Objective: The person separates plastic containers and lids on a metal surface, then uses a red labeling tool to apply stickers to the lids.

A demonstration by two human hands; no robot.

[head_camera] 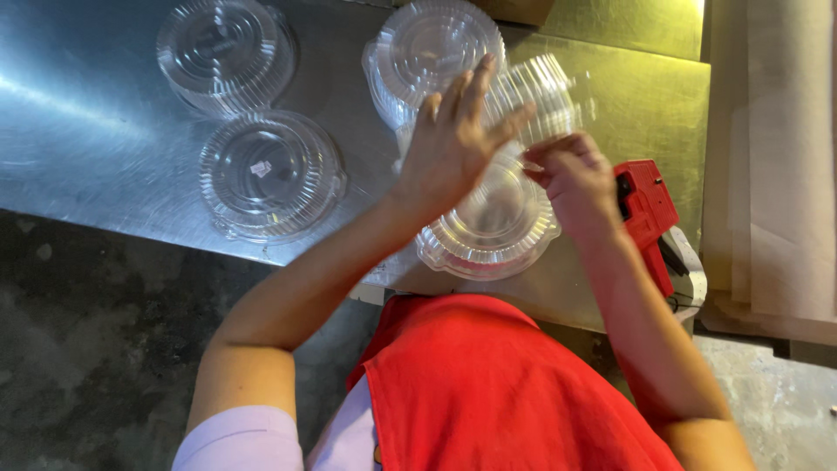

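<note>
Nearest the camera is a red apron [488, 392] over a pale sleeve [240, 440], with both bare forearms reaching out over a steel worktable [78, 131].

The right hand [575, 179] is curled, its fingers drawn together, and its fingertips [534, 166] seem to pinch the edge of the raised clear hinged lid [540, 96]. Whether they truly clamp the plastic or only touch it cannot be told, since the lid is blurred. Just under those fingers and toward the person lies the open clear plastic container [493, 227], round and ribbed, resting on the table near its front edge. Just right of the right hand's knuckles sits a red handheld label gun [647, 214] on the table, close beside the wrist.

The left hand [449, 144] is flat and open, its fingers [475, 87] spread apart and stretched forward, lying against or just over the raised lid; it grips nothing that can be seen.

Beyond the left fingertips stands a stack of closed clear round containers [432, 52]. Well to the left of the left fingers lie two more closed clear round containers, the nearer one [270, 174] and a farther one [222, 52] behind it. Far to the right of the right fingers, sheets of brown paper [776, 157] lie along the table's side.
</note>
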